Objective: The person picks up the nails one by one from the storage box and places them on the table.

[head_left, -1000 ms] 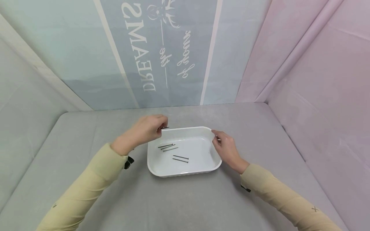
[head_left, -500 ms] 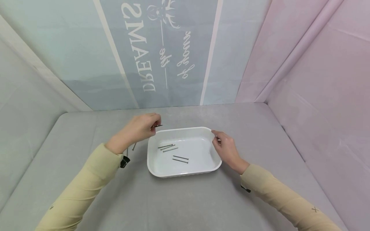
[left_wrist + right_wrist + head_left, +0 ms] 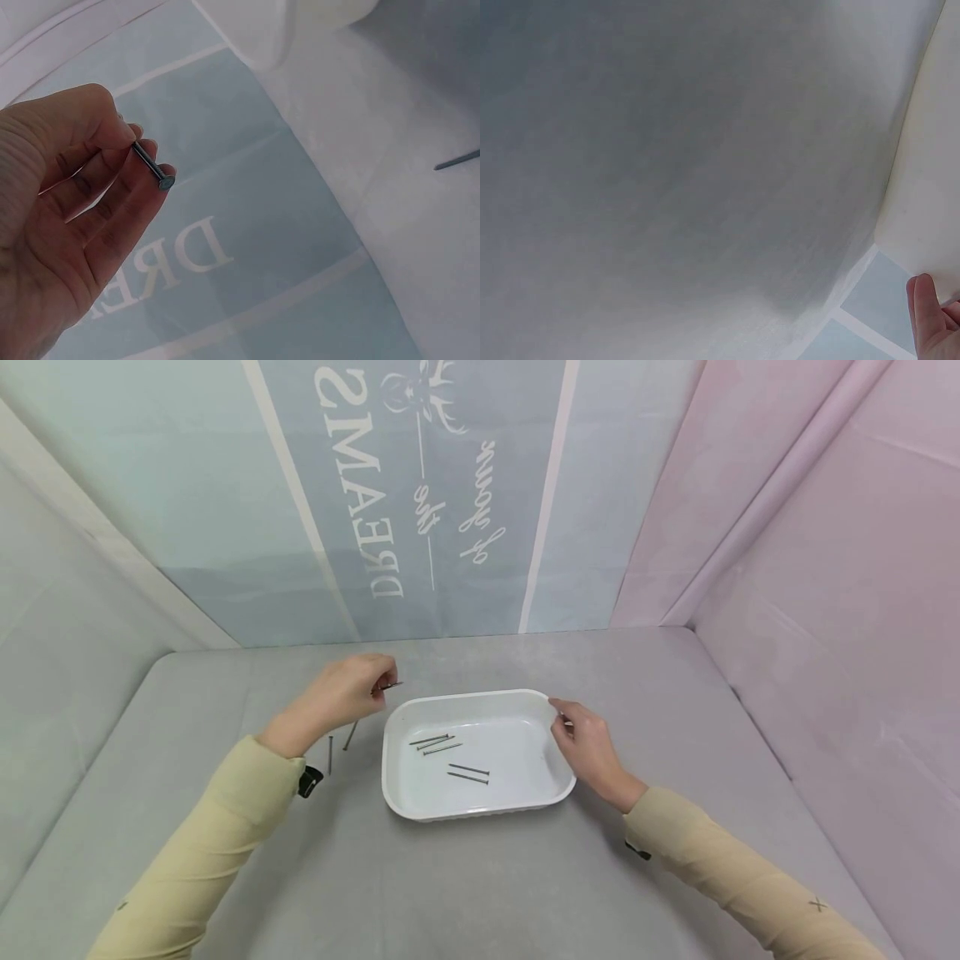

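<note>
Between thumb and fingertips my left hand [image 3: 352, 687] pinches a steel nail [image 3: 152, 163]; its flat head points outward in the left wrist view. This hand is in the air just off the far left corner of a white rectangular tray [image 3: 480, 811]. Inside the tray lie several nails [image 3: 468, 774], some at its left and two nearer the front. My right hand [image 3: 588, 745] grips the tray's right rim near the far corner. In the right wrist view only some fingers [image 3: 925, 300] show against the tray wall [image 3: 930, 165].
Two loose nails lie on the grey tabletop left of the tray, one nail [image 3: 330, 756] by the left cuff and another nail [image 3: 350, 736] beside it. A printed cloth backdrop [image 3: 450, 602] rises behind the table, with cloth walls at both sides.
My left hand has drawn back leftward from over the tray's rim, still pinching the nail. More of the two loose nails now shows. The right hand and tray have stayed put.
</note>
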### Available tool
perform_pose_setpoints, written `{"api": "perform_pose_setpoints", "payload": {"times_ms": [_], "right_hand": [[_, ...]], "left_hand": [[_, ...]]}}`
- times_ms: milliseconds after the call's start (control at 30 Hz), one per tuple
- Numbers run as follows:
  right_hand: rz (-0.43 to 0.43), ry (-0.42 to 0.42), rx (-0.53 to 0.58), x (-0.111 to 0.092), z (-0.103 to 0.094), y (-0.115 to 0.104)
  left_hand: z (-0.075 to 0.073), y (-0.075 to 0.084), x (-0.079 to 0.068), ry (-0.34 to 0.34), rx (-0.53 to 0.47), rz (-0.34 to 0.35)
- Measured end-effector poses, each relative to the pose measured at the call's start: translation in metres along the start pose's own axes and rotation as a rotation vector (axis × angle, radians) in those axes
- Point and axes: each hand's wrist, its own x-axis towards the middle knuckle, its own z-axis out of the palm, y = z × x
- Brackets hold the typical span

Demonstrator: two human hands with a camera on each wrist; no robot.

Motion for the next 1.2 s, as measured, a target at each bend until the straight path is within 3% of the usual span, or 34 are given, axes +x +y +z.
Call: {"api": "perform_pose_setpoints", "payload": {"times_ms": [300, 733, 1200], "right_hand": [[0.008, -0.002, -0.013, -0.001, 0.0, -0.001], [0.001, -0.002, -0.015, -0.001, 0.001, -0.001], [0.018, -0.022, -0.028, 0.0, 0.001, 0.0]], "left_hand": [[-0.001, -0.012, -0.004, -0.034, -0.023, -0.064], [0.006, -0.033, -0.011, -0.034, -0.019, -0.1], [0.009, -0.05, -0.018, -0.093, -0.028, -0.176]]}}
